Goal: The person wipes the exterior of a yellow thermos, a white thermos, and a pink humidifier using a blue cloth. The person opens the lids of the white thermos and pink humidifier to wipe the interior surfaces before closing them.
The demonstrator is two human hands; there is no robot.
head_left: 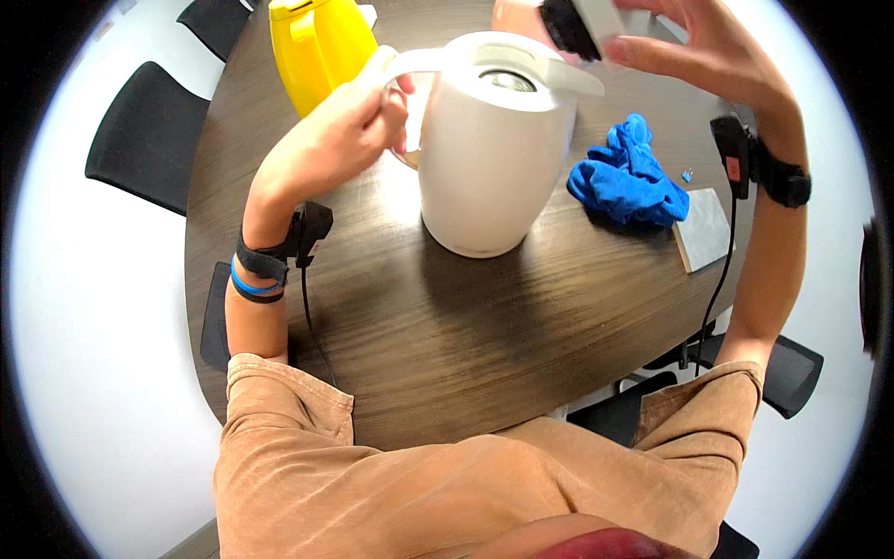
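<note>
A white vacuum jug is upright near the middle of the wooden table, its round mouth uncovered at the top. My left hand is closed around the jug's handle on its left side. Up at the right, beyond the spout, my right hand grips a jug lid, white with a dark lower part. The lid is held apart from the jug, tilted and slightly blurred. Part of my right hand is cut off by the upper edge of the view.
At the far left of the table stands a yellow jug. Something pink shows partly behind the white jug. A crumpled blue cloth lies at right, next to a grey tile. Black chairs surround the table.
</note>
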